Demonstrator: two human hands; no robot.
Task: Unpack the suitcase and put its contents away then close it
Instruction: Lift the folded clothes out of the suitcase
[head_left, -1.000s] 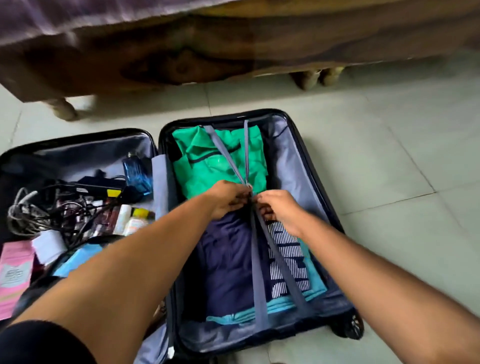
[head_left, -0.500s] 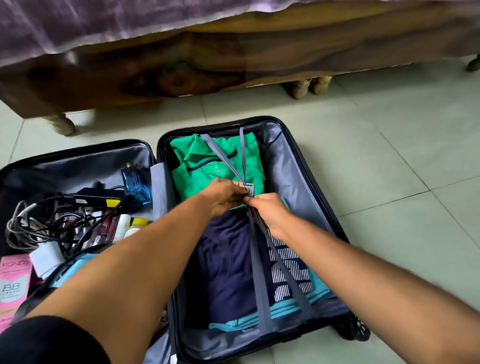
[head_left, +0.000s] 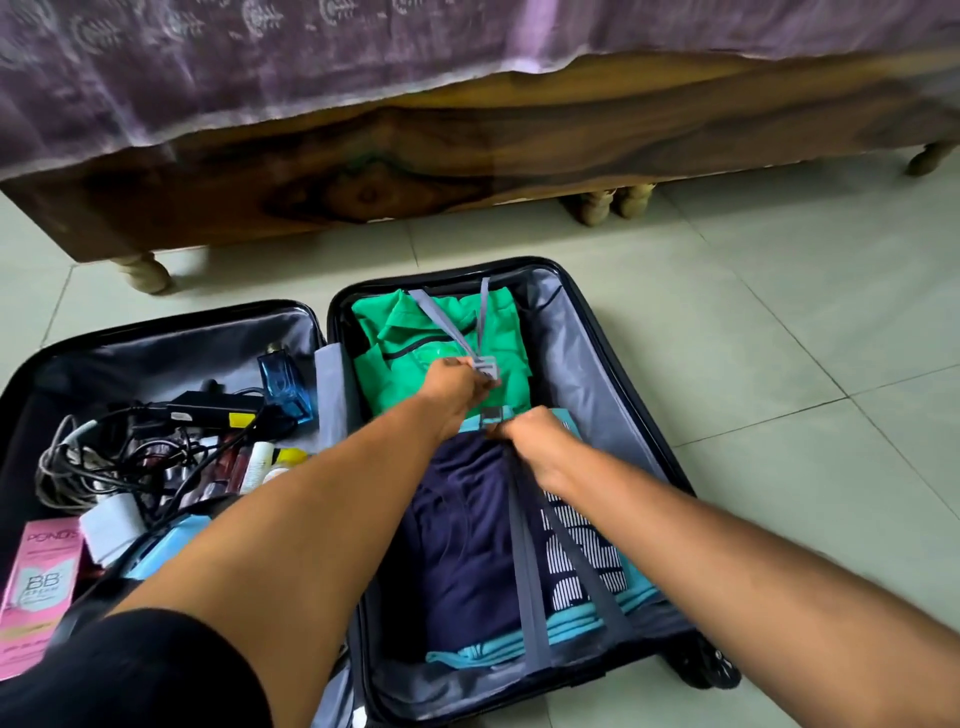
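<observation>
Suitcase (head_left: 597, 353): lies open flat on the tiled floor (head_left: 779, 364) just before the wooden bed (head_left: 467, 156); I log two halves, both full.

Right half, clothing: green shirt (head_left: 415, 374) at the far end, navy garment (head_left: 467, 530) in the middle, striped piece (head_left: 582, 545) and turquoise layers (head_left: 571, 629) toward me. Nothing removed yet, in my judgement.

Left half, sundries: tangled cables (head_left: 104, 457) with a black adapter (head_left: 208, 408), blue perfume bottle (head_left: 283, 384), pink BB cream box (head_left: 39, 592), assorted tubes.

Retaining straps: far pair (head_left: 447, 327) and near pair (head_left: 524, 571), grey, each running from its end wall toward the centre.

Left hand (head_left: 457, 387): I pinch the far buckle half (head_left: 485, 368), lifted over the green shirt.

Right hand (head_left: 530, 441): my fingers curl round the near straps where they meet; buckle part there hidden.

The buckle halves stand apart, so the strap release reads as the step in hand. To do it well, I would lay each strap pair outward over its end wall, clear of the clothes, so that folded stacks lift out whole without snagging.
</observation>
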